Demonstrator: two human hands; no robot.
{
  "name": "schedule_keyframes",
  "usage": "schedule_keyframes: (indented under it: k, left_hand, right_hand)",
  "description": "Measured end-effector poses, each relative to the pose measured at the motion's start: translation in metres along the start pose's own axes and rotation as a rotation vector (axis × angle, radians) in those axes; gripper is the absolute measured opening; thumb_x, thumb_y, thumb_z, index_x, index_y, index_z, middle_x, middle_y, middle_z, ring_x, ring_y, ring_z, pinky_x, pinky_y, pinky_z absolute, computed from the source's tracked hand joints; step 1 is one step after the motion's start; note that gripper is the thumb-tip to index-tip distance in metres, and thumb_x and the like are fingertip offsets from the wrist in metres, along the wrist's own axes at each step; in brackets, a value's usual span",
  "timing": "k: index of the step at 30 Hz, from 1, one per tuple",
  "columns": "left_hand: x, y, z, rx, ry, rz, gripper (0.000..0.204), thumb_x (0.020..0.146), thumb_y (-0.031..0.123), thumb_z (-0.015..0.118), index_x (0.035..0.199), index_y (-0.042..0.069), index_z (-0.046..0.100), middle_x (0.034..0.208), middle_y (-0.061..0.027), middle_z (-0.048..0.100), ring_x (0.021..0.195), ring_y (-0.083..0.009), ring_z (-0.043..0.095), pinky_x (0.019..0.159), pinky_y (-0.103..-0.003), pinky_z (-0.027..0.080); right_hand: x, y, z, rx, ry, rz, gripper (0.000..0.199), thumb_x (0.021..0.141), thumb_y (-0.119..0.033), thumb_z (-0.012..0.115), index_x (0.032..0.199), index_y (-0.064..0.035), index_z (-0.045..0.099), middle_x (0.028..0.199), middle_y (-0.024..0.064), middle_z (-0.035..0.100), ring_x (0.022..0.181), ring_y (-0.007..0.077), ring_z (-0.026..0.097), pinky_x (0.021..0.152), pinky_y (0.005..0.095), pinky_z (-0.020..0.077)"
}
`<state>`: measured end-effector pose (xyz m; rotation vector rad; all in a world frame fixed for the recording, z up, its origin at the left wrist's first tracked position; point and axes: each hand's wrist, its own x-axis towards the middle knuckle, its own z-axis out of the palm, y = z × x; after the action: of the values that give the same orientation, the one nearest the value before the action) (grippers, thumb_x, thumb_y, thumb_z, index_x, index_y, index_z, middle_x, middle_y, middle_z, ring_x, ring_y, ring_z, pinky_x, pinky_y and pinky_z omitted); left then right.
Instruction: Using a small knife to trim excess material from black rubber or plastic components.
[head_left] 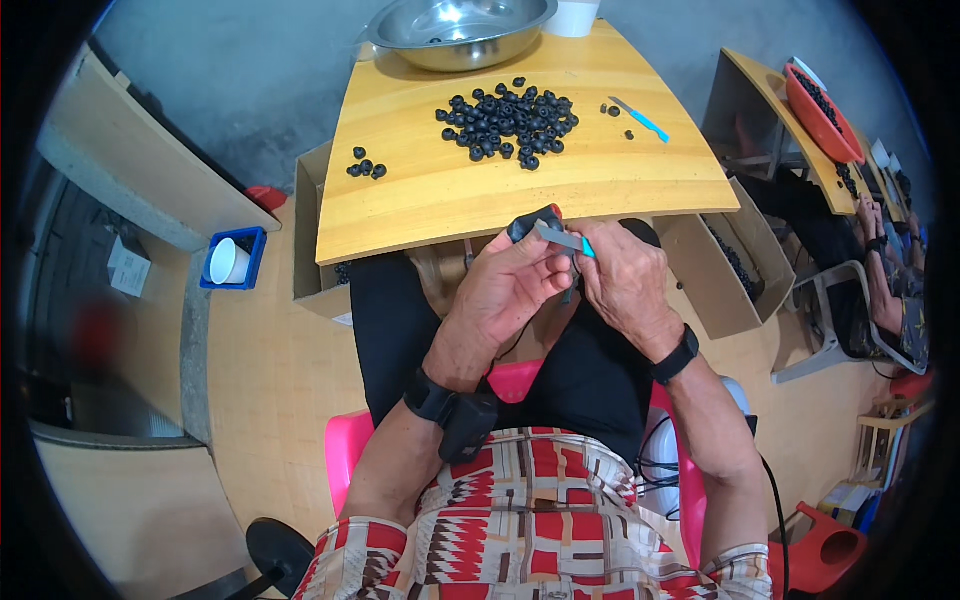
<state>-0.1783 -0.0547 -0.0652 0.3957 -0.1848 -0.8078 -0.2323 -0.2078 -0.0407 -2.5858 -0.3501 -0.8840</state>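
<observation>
Looking down from the head cam: both hands meet close together just below the near edge of the pale curved wooden tabletop, over the lap. Left hand is clamped w/ fingers curled round a small black rubbery part w/ a bit of red showing at its top. Right hand is closed on a thin flat grey blade with turquoise handle, blade lying across the black part, touching it. Exact grip of the right fingers is partly hidden by the knuckles.

On the tabletop, well apart from the hands: a loose heap of small black rounded ring-like pieces, matte, approx centre. A little cluster of the same black pieces sits toward the left edge. A second turquoise-handled blade tool lies flat to the right of the heap, w/ a few stray black pieces beside it. At the far end, a shiny round steel bowl, smooth & reflective, next to a white cup.

Below the table's left: open brown cardboard box. Further left on the floor, a blue square tray holding a white cup. The person sits on a glossy pink plastic chair; black bands on both wrists.
</observation>
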Motion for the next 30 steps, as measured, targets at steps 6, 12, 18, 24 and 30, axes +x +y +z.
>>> schedule_keyframes:
  k: [6, 12, 18, 24, 30]
  left_hand:
    - [-0.001, 0.001, 0.000, 0.022, 0.031, 0.005, 0.029, 0.086, 0.009, 0.056, 0.113, 0.003, 0.048, 0.089, -0.0082, 0.059, 0.078, -0.0174, 0.058, 0.068, -0.031, 0.048]
    - [-0.002, 0.003, -0.001, 0.031, 0.012, 0.018, 0.029, 0.085, 0.008, 0.057, 0.112, 0.003, 0.049, 0.090, -0.0089, 0.060, 0.078, -0.0177, 0.059, 0.069, -0.032, 0.049]
    - [-0.006, 0.004, 0.006, 0.137, 0.005, 0.086, 0.022, 0.087, 0.011, 0.057, 0.107, 0.002, 0.053, 0.090, -0.0075, 0.061, 0.078, -0.0141, 0.060, 0.070, -0.030, 0.051]
    - [-0.006, 0.012, 0.010, 0.209, -0.005, 0.076, 0.023, 0.085, 0.013, 0.059, 0.105, 0.004, 0.052, 0.092, -0.0063, 0.059, 0.081, -0.0152, 0.058, 0.075, -0.030, 0.048]
    - [-0.003, 0.000, 0.008, 0.146, -0.053, 0.095, 0.032, 0.085, 0.012, 0.060, 0.113, 0.004, 0.047, 0.101, -0.0067, 0.058, 0.093, -0.0163, 0.057, 0.083, -0.030, 0.048]
  right_hand:
    - [-0.001, 0.001, 0.001, 0.003, 0.001, 0.006, 0.019, 0.072, -0.008, 0.062, 0.090, -0.0070, 0.054, 0.071, 0.0098, 0.055, 0.063, 0.0271, 0.058, 0.051, 0.0372, 0.0457]
    - [0.001, -0.002, -0.002, 0.014, -0.031, 0.014, 0.017, 0.072, -0.007, 0.061, 0.087, -0.0063, 0.053, 0.072, 0.0108, 0.055, 0.064, 0.0281, 0.058, 0.051, 0.0381, 0.0454]
    - [0.001, -0.004, -0.004, 0.072, -0.054, 0.017, 0.014, 0.075, -0.007, 0.060, 0.087, -0.0050, 0.052, 0.071, 0.0139, 0.057, 0.060, 0.0321, 0.058, 0.051, 0.0398, 0.0449]
    - [0.005, 0.007, -0.007, 0.274, 0.070, 0.274, 0.009, 0.085, -0.007, 0.051, 0.092, -0.0009, 0.053, 0.073, 0.0189, 0.059, 0.066, 0.0375, 0.058, 0.055, 0.0396, 0.0463]
    - [0.007, -0.020, -0.007, 0.698, 0.106, 0.358, 0.019, 0.085, -0.013, 0.060, 0.096, 0.0020, 0.058, 0.079, 0.0116, 0.065, 0.072, 0.0144, 0.063, 0.062, 0.0260, 0.0483]
